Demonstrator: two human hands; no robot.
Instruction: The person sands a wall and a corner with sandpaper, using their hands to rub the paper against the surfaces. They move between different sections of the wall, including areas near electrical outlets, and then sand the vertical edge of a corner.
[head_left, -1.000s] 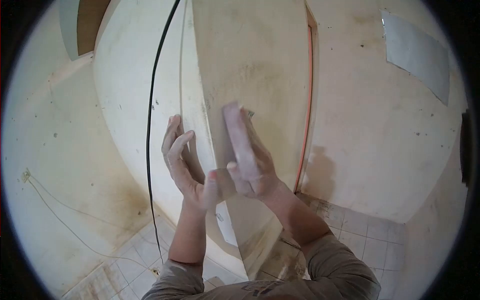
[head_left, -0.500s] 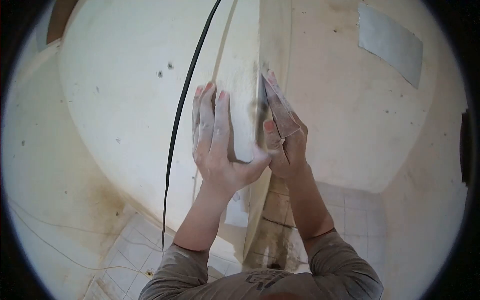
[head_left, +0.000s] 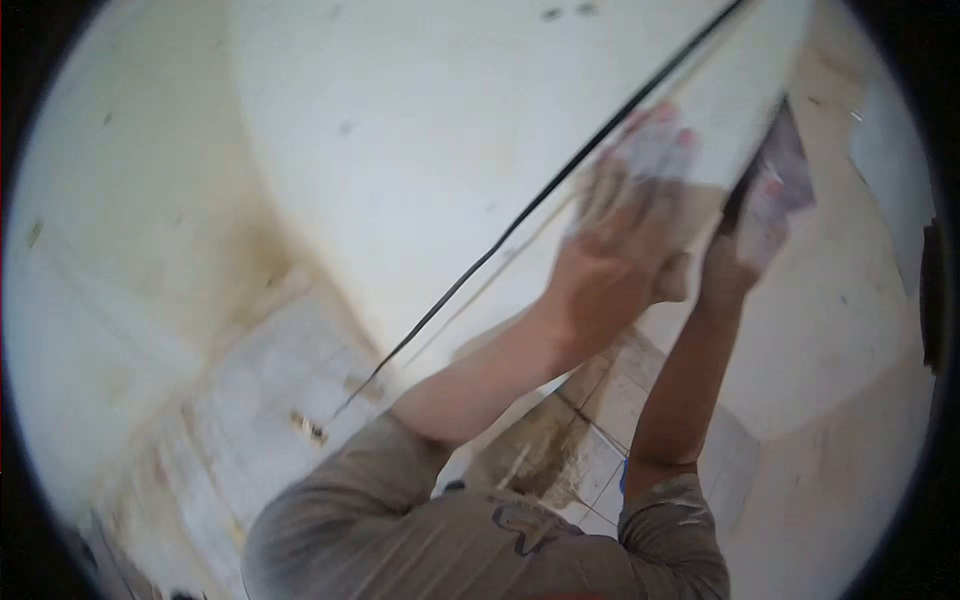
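My left hand [head_left: 625, 215] lies on the white wall [head_left: 400, 150] near its corner, fingers stretched out and dusted white, slightly smeared by motion. Beside its thumb is a tan patch that I cannot make out clearly. On the other side of the corner, my right hand [head_left: 742, 245] is closed on a greyish-brown piece of sandpaper [head_left: 786, 165], held along the wall's edge. Blur hides how its fingers grip the sheet. Just left of my left hand, a black cable [head_left: 495, 247] runs diagonally across the wall.
Below lies a tiled floor [head_left: 270, 375], stained dark near the foot of the wall. A small object [head_left: 308, 428] rests on the tiles at lower left. At the right edge, a pale grey sheet [head_left: 890, 160] is on the adjoining wall.
The view has turned, so the corner and cable now slant to the right. My hands appear farther right and have moved apart; the sandpaper stays in my right hand.
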